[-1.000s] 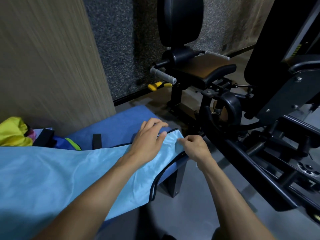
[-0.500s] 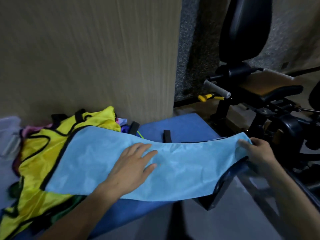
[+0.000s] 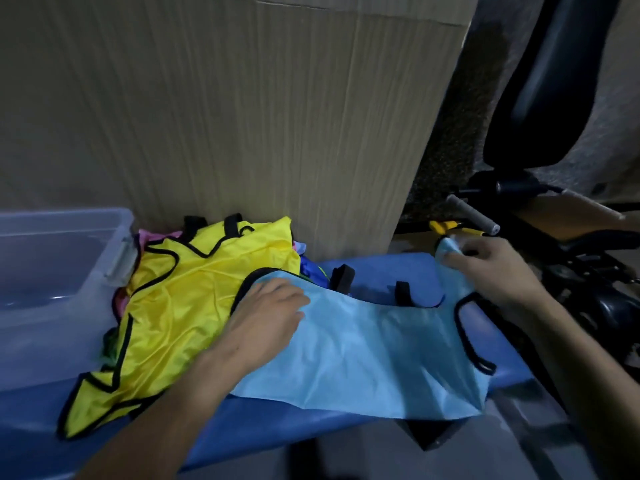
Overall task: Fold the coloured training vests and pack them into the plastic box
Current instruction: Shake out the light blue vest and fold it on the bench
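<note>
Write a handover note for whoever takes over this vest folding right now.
Left hand: flat, pressing the left end of the blue vest on the bench.
Right hand: fingers pinching the vest's right strap, lifted off the bench.
Yellow vest: unfolded, lying on a heap of other vests between the blue vest and the box.
Box: at the left end of the bench, open; no vests visible inside.
Done: blue vest spread out, fold just starting.
Left: fold the blue vest, box it, then the yellow vest and the rest of the heap.
</note>
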`<move>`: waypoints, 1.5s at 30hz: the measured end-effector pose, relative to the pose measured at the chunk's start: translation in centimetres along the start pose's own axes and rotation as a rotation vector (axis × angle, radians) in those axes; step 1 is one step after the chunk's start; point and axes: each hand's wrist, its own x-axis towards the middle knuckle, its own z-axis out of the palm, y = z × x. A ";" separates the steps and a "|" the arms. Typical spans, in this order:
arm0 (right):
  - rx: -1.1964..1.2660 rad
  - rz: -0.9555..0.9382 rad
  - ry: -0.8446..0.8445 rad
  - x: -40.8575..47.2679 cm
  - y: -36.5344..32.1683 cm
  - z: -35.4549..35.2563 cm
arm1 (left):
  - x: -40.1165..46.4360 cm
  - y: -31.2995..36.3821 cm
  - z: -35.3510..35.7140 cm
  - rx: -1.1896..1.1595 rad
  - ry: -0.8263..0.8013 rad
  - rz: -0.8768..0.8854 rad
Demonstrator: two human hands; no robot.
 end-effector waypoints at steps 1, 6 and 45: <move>-0.016 -0.061 -0.045 -0.4 -2.0 2.2 | -0.1 -0.7 -0.7 -0.086 0.017 -0.055; -0.144 -0.205 -0.233 -1.7 -8.4 15.3 | -1.2 -3.0 -2.5 -0.169 -0.007 -0.225; 0.378 0.342 -0.128 3.7 11.1 9.3 | 4.0 0.4 1.2 -0.222 0.082 -0.404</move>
